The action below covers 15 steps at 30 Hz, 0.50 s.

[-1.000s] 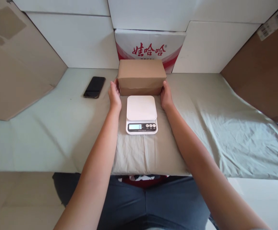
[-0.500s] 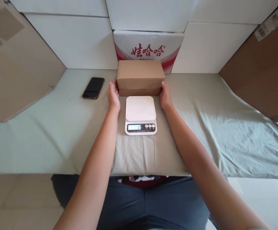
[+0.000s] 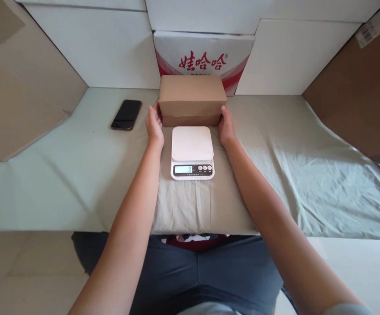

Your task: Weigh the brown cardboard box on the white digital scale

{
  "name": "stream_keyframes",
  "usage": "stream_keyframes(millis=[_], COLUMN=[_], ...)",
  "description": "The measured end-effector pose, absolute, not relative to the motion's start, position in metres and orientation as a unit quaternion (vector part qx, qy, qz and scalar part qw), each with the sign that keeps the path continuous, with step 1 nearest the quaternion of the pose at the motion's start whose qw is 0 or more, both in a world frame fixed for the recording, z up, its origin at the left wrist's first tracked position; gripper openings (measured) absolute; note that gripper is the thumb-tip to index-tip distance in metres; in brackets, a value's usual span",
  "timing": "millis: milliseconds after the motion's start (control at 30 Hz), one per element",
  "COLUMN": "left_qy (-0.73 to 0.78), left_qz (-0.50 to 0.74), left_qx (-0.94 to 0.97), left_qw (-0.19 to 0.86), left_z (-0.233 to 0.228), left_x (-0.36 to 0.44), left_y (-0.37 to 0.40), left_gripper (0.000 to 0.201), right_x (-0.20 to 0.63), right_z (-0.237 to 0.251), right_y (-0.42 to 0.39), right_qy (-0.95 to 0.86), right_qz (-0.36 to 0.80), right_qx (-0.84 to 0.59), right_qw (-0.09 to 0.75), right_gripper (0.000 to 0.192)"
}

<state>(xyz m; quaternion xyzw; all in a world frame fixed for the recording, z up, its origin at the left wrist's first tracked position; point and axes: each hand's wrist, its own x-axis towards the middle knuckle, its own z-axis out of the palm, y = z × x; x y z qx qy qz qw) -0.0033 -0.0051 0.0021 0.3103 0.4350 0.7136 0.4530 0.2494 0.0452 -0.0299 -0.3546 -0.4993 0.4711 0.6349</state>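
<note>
A closed brown cardboard box stands on the cloth behind the scale. My left hand presses against its left end, and my right hand grips its right end, so the box sits between my two palms. Most of the fingers are hidden behind its sides. Between my wrists, just in front of the box, lies a white digital kitchen scale with a bare platform. Its lit display reads 0, and round buttons sit to the right of the display.
A black smartphone lies left of my left hand. Behind the box is a white carton with red lettering, among white panels. Large brown cardboard sheets stand at both sides. A pale green cloth covers the table, wrinkled at right.
The whole view has shifted slightly, so everything appears a little higher. My hands keep the same hold on the box, and the scale still reads 0.
</note>
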Motion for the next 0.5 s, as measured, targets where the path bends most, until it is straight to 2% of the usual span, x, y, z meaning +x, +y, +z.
stream_keyframes(millis=[100,267,500], left_qy=[0.434,0.453,0.447], left_qz=[0.710,0.693,0.697], left_qx=[0.315,0.316,0.309], left_qw=[0.456,0.464,0.469], left_z=[0.007,0.019,0.027], left_x=[-0.003,-0.001,0.003], left_y=[-0.006,-0.006,-0.012], left_gripper=[0.063,0.064,0.066], right_x=[0.251,0.253,0.254], right_z=[-0.031,-0.037,-0.039], right_y=[0.049,0.064,0.078], right_qy=[-0.518,-0.531,-0.512], right_qz=[0.463,0.477,0.523], right_qx=[-0.362,-0.357,-0.337], right_qw=[0.622,0.603,0.592], right_gripper=[0.069,0.085,0.088])
